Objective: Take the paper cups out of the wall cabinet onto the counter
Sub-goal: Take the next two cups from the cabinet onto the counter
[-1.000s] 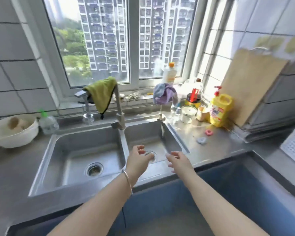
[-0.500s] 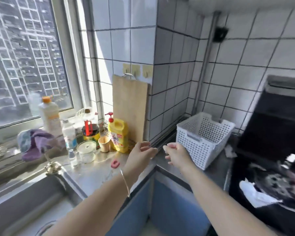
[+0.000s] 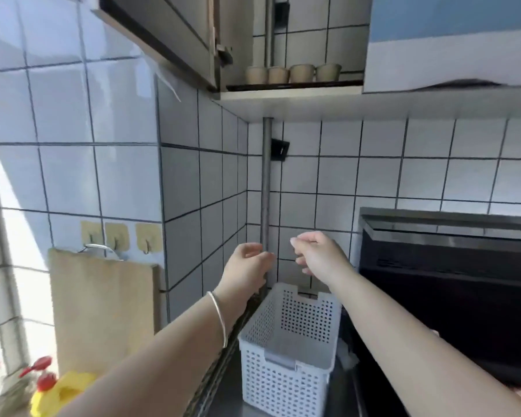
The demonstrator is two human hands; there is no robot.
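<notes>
- High on the tiled wall, an open wall cabinet (image 3: 286, 96) shows its lowest shelf.
- To the right stands a black range hood (image 3: 448, 284).
- Lower left, a wooden cutting board (image 3: 103, 311) leans against the tiles.
- Below the hands, a white perforated basket (image 3: 286, 350) sits on the worktop.
- Both forearms reach up and forward; the left hand (image 3: 247, 266) and right hand (image 3: 319, 257) hang loosely curled, each grip holding nothing.
- Four paper cups (image 3: 292, 73) stand in a row on the cabinet shelf, well above the hands.
</notes>
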